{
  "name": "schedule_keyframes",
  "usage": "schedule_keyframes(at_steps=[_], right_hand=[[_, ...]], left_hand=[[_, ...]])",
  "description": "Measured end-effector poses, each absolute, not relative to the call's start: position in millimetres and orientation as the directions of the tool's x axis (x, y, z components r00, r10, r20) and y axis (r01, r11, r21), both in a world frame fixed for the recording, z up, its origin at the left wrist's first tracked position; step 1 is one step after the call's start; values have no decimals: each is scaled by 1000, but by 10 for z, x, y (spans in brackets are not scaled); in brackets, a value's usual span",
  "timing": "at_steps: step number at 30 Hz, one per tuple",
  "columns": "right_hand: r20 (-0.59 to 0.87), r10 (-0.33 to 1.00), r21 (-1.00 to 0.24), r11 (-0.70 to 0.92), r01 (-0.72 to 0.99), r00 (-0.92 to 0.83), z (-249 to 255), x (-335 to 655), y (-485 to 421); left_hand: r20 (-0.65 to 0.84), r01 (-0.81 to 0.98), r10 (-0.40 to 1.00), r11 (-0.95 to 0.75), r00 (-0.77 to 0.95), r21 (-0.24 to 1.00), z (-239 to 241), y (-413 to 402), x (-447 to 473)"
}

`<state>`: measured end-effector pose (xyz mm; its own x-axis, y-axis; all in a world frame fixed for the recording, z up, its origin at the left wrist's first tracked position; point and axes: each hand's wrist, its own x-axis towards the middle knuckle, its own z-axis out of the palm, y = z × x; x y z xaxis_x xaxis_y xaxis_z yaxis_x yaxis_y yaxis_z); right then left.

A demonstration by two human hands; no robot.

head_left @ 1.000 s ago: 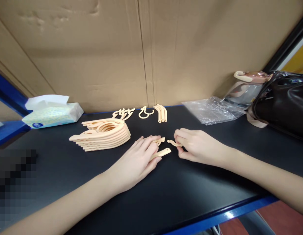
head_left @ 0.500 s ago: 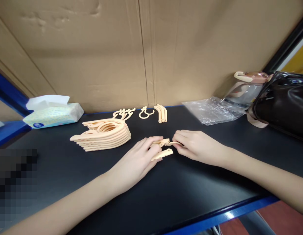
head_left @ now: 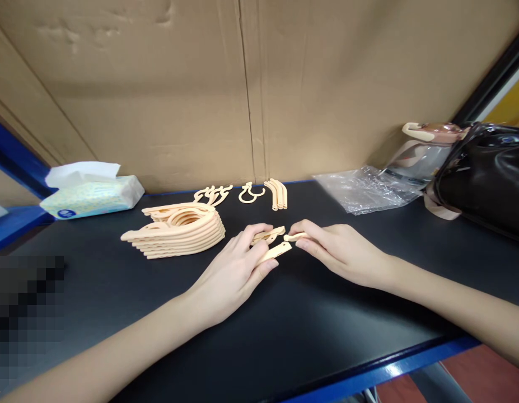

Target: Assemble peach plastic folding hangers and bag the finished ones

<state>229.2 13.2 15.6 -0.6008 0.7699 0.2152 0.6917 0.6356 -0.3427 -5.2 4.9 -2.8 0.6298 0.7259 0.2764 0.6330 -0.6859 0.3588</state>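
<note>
Near the middle of the frame, our left hand [head_left: 229,274] is closed around cream plastic parts [head_left: 275,253], whose two ends stick out past the fingers, one above the other. Our right hand [head_left: 341,254] pinches a small cream piece [head_left: 296,237] narrowly between thumb and fingers. Its tip sits just beside those two ends, and we cannot tell whether they touch. All this is over the black desk [head_left: 318,330].

Left of centre we see a stack of cream hangers [head_left: 196,230], with loose hooks [head_left: 220,196] behind it and curved strips [head_left: 279,196] at upper centre.

As for containers, at the left of the frame we find a soft tissue pack [head_left: 91,197] with a white tissue [head_left: 83,172] standing out of its top. At the right, a crumpled clear plastic bag [head_left: 364,190] lies flat near a see-through bottle [head_left: 419,159] with a pinkish lid; we cannot make out what the bottle holds. Beside it, at the right edge, a dark glossy bag [head_left: 486,179] hides its contents from us
</note>
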Motion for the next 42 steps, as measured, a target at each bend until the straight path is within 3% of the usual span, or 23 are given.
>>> schedule_keyframes(at_steps=[4, 12, 29, 42], right_hand=[[208, 762, -338, 644, 686, -613, 139, 2287, 142], [210, 771, -446, 622, 643, -601, 127, 2260, 122], [259, 676, -542, 693, 476, -690, 69, 2252, 218], [279, 621, -191, 783, 591, -732, -30, 2301, 226]], left_hand=[[275, 627, 722, -689, 635, 363, -23, 43, -52], [247, 627, 719, -691, 650, 361, -14, 34, -51], [281, 598, 698, -713, 659, 366, -42, 41, -50], [294, 580, 674, -735, 677, 351, -73, 57, -51]])
